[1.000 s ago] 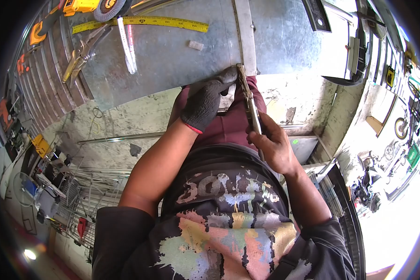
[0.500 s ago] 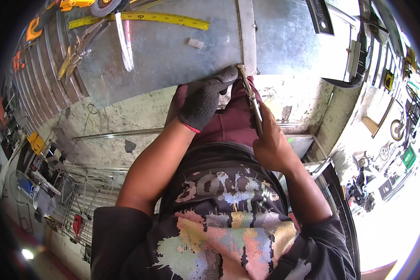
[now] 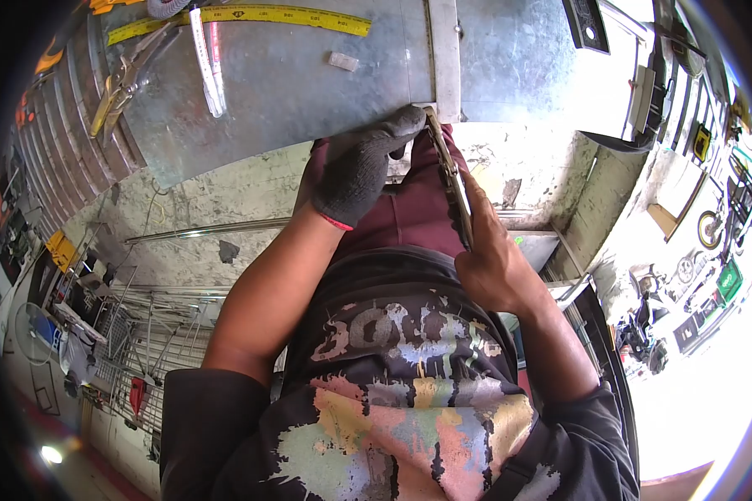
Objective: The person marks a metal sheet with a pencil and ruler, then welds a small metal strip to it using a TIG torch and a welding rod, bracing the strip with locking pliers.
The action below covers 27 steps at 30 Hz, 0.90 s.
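Note:
At the near edge of a grey metal sheet point(image 3: 267, 108), my left hand point(image 3: 363, 163), in a dark knit glove with a red cuff, is closed with its fingertips at the edge beside the flat metal bar point(image 3: 444, 67). My bare right hand point(image 3: 493, 259) is wrapped round the handles of locking pliers point(image 3: 444, 154), seen edge-on. Their jaws reach the sheet's edge by the gloved fingertips, at the end of the bar. Part of the handles is hidden by my right palm. A small pale block point(image 3: 343, 61) lies on the sheet.
A yellow measuring tape point(image 3: 284, 17), two slim markers point(image 3: 209, 67) and another pair of locking pliers point(image 3: 125, 88) lie on the left. At the upper right rests a black slotted metal piece point(image 3: 587, 25). Below the sheet runs a metal tube point(image 3: 217, 230); a wire rack point(image 3: 171, 334) stands lower left.
The sheet and the things on it sit slightly higher and further left in view. Both hands keep their hold, with the pliers at the same edge.

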Each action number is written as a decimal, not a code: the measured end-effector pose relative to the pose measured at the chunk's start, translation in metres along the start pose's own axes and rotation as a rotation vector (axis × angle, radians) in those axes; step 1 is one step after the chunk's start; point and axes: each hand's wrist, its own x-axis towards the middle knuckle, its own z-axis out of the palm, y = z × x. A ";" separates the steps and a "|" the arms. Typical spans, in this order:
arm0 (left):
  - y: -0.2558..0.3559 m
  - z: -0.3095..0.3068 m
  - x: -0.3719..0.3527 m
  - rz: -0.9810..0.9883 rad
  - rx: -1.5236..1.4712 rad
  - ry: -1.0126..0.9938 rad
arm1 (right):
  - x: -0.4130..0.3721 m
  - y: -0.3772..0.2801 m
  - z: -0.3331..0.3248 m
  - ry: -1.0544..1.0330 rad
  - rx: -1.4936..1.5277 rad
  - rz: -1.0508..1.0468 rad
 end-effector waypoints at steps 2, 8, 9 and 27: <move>0.003 -0.003 0.000 0.082 0.119 -0.029 | 0.001 0.003 0.003 0.021 -0.001 -0.004; 0.031 -0.001 0.005 -0.358 -0.170 0.027 | 0.010 0.002 0.021 0.110 0.025 0.119; 0.029 -0.001 0.004 -0.315 -0.131 0.020 | 0.012 -0.004 0.019 0.110 0.034 0.168; 0.014 -0.024 0.003 -0.364 -0.246 -0.222 | 0.008 0.008 0.014 0.152 0.110 0.158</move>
